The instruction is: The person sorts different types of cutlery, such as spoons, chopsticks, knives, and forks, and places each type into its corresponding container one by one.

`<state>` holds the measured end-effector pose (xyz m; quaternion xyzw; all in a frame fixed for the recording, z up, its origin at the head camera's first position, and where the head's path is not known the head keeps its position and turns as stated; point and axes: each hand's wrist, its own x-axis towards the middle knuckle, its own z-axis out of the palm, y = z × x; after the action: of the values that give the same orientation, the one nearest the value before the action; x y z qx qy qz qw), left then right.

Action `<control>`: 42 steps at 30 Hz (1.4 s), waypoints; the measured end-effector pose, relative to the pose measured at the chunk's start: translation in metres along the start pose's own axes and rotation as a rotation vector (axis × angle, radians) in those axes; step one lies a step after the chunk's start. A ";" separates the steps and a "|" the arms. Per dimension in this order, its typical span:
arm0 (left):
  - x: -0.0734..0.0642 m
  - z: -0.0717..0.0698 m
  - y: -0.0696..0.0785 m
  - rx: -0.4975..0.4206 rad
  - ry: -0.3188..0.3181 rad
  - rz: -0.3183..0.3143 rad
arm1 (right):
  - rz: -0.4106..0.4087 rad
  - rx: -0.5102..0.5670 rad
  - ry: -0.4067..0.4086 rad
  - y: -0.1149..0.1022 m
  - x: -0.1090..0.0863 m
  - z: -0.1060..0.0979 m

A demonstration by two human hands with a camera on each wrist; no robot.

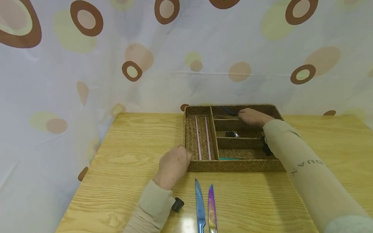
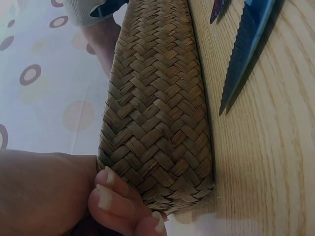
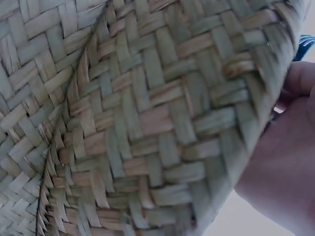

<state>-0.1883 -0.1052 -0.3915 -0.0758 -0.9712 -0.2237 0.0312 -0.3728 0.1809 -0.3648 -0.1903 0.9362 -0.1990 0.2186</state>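
Note:
A woven cutlery tray [image 1: 234, 165] with several compartments stands near the back of the table. My left hand [image 1: 174, 166] grips its front left corner, fingertips curled against the woven side in the left wrist view. My right hand [image 1: 253, 117] reaches into the rearmost compartment and holds a blue fork [image 1: 228, 111], whose tines show beside the fingers in the right wrist view; a tray wall hides much of that hand there. Two pink chopsticks [image 1: 198, 139] lie in the left compartment. A spoon [image 1: 231, 134] lies in the middle one, and something green [image 1: 229, 158] in the front one.
Two knives, a blue one [image 1: 199, 204] and a purple-and-gold one [image 1: 212, 209], lie on the wooden table [image 1: 136, 133] in front of the tray, blades pointing toward it. A patterned cloth [image 1: 182, 42] hangs behind the table and along its left side.

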 end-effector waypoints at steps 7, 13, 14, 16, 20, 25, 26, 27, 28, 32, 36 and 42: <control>0.002 0.000 0.000 -0.001 -0.023 -0.038 | 0.032 0.091 -0.006 0.000 0.000 0.001; 0.001 0.000 0.000 0.008 -0.026 -0.029 | 0.060 0.047 0.006 -0.003 -0.001 0.005; 0.001 0.000 0.000 0.012 -0.022 -0.024 | 0.061 0.037 0.008 -0.003 -0.002 0.005; 0.001 0.000 0.000 0.016 -0.018 -0.015 | 0.064 0.025 0.012 -0.004 -0.004 0.005; 0.002 0.000 0.002 0.023 -0.020 -0.008 | 0.066 0.018 0.012 -0.002 -0.007 0.005; 0.005 0.001 0.003 0.018 -0.031 -0.009 | 0.090 0.002 0.037 0.004 -0.010 0.006; 0.005 0.001 0.003 0.016 -0.035 -0.011 | 0.092 -0.009 0.053 0.004 -0.011 0.007; 0.006 0.001 0.003 0.015 -0.039 -0.011 | 0.092 -0.030 0.067 0.003 -0.012 0.008; 0.006 0.001 0.002 0.016 -0.042 -0.008 | 0.090 -0.053 0.083 0.003 -0.012 0.010; 0.006 0.002 0.001 0.012 -0.054 0.002 | 0.059 -0.160 0.160 -0.004 -0.016 0.014; 0.007 0.003 -0.001 0.020 -0.052 0.020 | -0.003 -0.254 0.191 -0.022 -0.026 0.009; 0.008 0.002 -0.005 -0.007 -0.062 -0.022 | -0.132 -0.283 0.218 -0.055 -0.048 -0.002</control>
<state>-0.1968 -0.1077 -0.3948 -0.0723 -0.9717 -0.2249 -0.0016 -0.3186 0.1564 -0.3223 -0.2574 0.9584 -0.0989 0.0735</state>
